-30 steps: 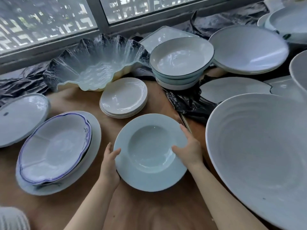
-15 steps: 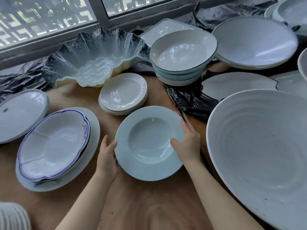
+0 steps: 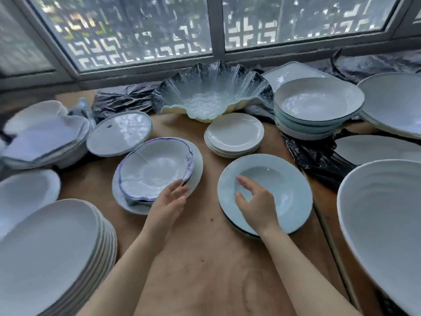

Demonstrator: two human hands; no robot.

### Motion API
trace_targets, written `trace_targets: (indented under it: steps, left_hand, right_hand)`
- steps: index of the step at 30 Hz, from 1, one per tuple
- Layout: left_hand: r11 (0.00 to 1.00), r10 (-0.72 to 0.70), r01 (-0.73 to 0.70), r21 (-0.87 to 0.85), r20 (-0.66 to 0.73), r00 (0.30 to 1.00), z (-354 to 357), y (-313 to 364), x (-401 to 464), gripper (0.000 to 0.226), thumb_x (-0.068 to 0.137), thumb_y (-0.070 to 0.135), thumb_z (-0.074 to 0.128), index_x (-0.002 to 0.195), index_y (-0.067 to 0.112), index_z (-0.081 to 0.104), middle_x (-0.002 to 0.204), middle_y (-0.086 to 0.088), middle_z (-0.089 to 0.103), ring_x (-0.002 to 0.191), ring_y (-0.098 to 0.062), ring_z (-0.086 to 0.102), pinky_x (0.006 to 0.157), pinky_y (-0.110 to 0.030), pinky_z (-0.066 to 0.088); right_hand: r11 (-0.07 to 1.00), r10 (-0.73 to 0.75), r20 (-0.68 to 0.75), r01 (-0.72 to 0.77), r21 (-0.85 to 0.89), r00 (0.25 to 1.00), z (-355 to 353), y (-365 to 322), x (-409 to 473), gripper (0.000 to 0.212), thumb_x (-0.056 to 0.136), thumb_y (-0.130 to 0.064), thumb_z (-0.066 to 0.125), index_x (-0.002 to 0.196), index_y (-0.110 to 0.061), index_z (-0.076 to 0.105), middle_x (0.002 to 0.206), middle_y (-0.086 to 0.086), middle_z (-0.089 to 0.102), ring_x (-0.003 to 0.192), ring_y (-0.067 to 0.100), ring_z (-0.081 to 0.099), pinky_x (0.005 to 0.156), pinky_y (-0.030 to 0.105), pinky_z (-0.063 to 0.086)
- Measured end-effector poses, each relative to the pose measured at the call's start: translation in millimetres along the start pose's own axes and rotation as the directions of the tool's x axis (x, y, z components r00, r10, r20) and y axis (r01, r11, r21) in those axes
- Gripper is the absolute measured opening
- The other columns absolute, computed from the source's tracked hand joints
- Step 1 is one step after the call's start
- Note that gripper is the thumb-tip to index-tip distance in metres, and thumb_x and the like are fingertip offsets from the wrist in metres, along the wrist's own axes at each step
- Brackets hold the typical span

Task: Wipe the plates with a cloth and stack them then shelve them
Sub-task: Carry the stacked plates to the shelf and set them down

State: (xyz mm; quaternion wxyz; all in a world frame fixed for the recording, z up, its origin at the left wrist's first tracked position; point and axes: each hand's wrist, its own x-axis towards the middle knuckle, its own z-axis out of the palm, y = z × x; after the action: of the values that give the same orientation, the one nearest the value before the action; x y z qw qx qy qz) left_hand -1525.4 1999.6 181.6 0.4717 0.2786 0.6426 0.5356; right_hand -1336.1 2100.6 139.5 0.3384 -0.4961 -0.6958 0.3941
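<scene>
Left hand (image 3: 169, 200): fingers straight, spread, tips touching near rim of blue-edged scalloped plate (image 3: 155, 169), which sits on wider white plate (image 3: 197, 166). Right hand (image 3: 257, 201): fingers loosely curled, hovering over pale blue wide-rimmed plate (image 3: 284, 185), gripping nothing; contact unclear. Blue plate lies flat on brown table (image 3: 205, 247), right of scalloped plate. Stack of small white plates (image 3: 234, 133) behind. Tall plate stack (image 3: 50, 254) near left.

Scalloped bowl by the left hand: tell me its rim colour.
The scalloped bowl is white with a blue-purple rim line, seen in the head view.
</scene>
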Motion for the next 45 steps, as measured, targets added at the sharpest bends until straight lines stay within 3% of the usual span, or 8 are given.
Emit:
trace_targets:
  steps: [3, 6, 12, 17, 22, 25, 36, 45]
  left_hand:
    - [0.997, 0.051, -0.055, -0.051, -0.068, 0.996, -47.4, 21.1, -53.5, 0.045, 0.078, 0.015, 0.069, 0.119, 0.030, 0.059, 0.117, 0.004, 0.070, 0.112, -0.011, 0.060, 0.096, -0.032, 0.043]
    - [0.985, 0.115, -0.136, -0.104, -0.183, 0.976, -108.8, 33.6, -125.2, 0.052, 0.069, 0.020, 0.066, 0.120, 0.025, 0.057, 0.109, 0.003, 0.073, 0.106, -0.016, 0.064, 0.095, -0.036, 0.043]
    - [0.948, 0.260, -0.315, -0.045, -0.460, 0.849, -250.3, 24.4, -318.3, 0.061, 0.067, 0.029, 0.073, 0.125, 0.020, 0.055, 0.116, -0.006, 0.071, 0.101, -0.024, 0.069, 0.082, -0.033, 0.050]
    - [0.905, 0.291, -0.425, 0.009, -0.740, 0.606, -342.5, -24.7, -508.6, 0.043, 0.086, 0.012, 0.058, 0.128, 0.019, 0.054, 0.113, -0.007, 0.072, 0.098, -0.023, 0.069, 0.079, -0.031, 0.052]
    - [0.861, 0.210, -0.507, 0.033, -0.932, 0.296, -380.6, -69.3, -679.4, 0.034, 0.096, 0.002, 0.044, 0.124, 0.017, 0.055, 0.110, -0.010, 0.072, 0.092, -0.022, 0.071, 0.073, -0.025, 0.056]
    - [0.845, 0.132, -0.532, 0.050, -0.984, 0.116, -386.0, -98.2, -764.3, 0.034, 0.097, 0.001, 0.045, 0.125, 0.016, 0.055, 0.113, -0.012, 0.071, 0.094, -0.024, 0.070, 0.081, -0.031, 0.052]
    - [0.841, -0.116, -0.520, 0.148, -0.890, -0.441, -367.9, -218.0, -1032.7, 0.038, 0.093, 0.000, 0.045, 0.124, 0.015, 0.059, 0.113, -0.014, 0.071, 0.099, -0.028, 0.070, 0.089, -0.040, 0.048]
    - [0.881, -0.217, -0.415, 0.226, -0.588, -0.780, -317.1, -268.2, -1247.0, 0.052, 0.074, 0.011, 0.060, 0.126, 0.016, 0.056, 0.113, -0.012, 0.071, 0.100, -0.027, 0.070, 0.088, -0.037, 0.049]
  right_hand:
    - [0.981, -0.041, 0.098, 0.021, 0.195, 0.994, 35.1, -54.1, -20.2, 0.033, 0.084, -0.008, 0.065, 0.114, -0.023, 0.068, 0.100, -0.016, 0.070, 0.091, -0.005, 0.064, 0.085, 0.016, 0.049]
    - [0.928, -0.162, 0.226, 0.071, 0.365, 0.961, 76.6, -118.5, -58.7, 0.028, 0.085, -0.003, 0.064, 0.107, -0.020, 0.069, 0.094, -0.014, 0.071, 0.087, -0.002, 0.067, 0.081, 0.017, 0.052]
    - [0.803, -0.460, 0.471, 0.126, 0.582, 0.753, 168.5, -257.3, -201.3, 0.027, 0.087, 0.001, 0.063, 0.100, -0.022, 0.070, 0.091, -0.002, 0.075, 0.091, 0.013, 0.070, 0.080, 0.025, 0.054]
    - [0.716, -0.633, 0.615, 0.054, 0.696, 0.470, 247.1, -345.7, -365.8, 0.025, 0.088, 0.001, 0.060, 0.099, -0.018, 0.072, 0.092, 0.001, 0.075, 0.092, 0.020, 0.070, 0.085, 0.036, 0.054]
    - [0.703, -0.691, 0.702, -0.063, 0.708, 0.176, 304.8, -407.9, -524.1, 0.021, 0.089, 0.009, 0.055, 0.103, 0.000, 0.069, 0.085, 0.006, 0.075, 0.080, 0.013, 0.071, 0.070, 0.018, 0.052]
    - [0.726, -0.686, 0.727, -0.088, 0.682, -0.023, 331.1, -433.7, -610.7, 0.022, 0.091, 0.006, 0.055, 0.102, -0.006, 0.069, 0.084, 0.002, 0.075, 0.076, 0.012, 0.070, 0.068, 0.015, 0.050]
    - [0.794, -0.552, 0.586, -0.160, 0.586, -0.593, 401.4, -459.8, -950.0, 0.024, 0.091, 0.002, 0.056, 0.100, -0.016, 0.069, 0.090, 0.003, 0.076, 0.082, 0.018, 0.070, 0.072, 0.019, 0.051]
    - [0.828, -0.426, 0.272, -0.251, 0.501, -0.863, 381.7, -484.8, -1247.3, 0.022, 0.090, 0.008, 0.054, 0.103, -0.002, 0.068, 0.092, 0.012, 0.074, 0.076, 0.011, 0.068, 0.065, 0.014, 0.049]
